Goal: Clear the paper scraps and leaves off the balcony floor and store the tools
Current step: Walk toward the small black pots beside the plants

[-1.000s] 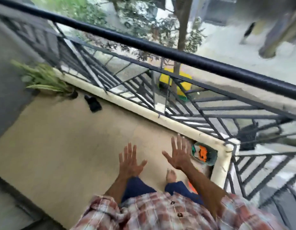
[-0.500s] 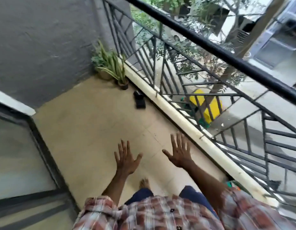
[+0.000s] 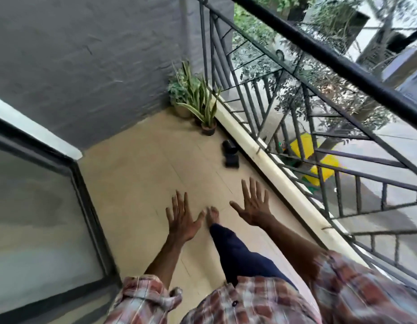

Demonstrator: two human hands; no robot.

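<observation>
Left hand, right hand splayed, pointing toward plants.

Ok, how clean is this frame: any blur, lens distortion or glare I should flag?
Head view: wide-angle stretch splays the lines under the handrail toward the edges. Head view: motion smear softens the wall and shirt, while the left hand and right hand read fairly sharp. Head view: flat daylight, no hard shadows on the floor, and only a dull sheen on the door glass.

Matt beige floor, rough grey wall, dark metal railing.
</observation>
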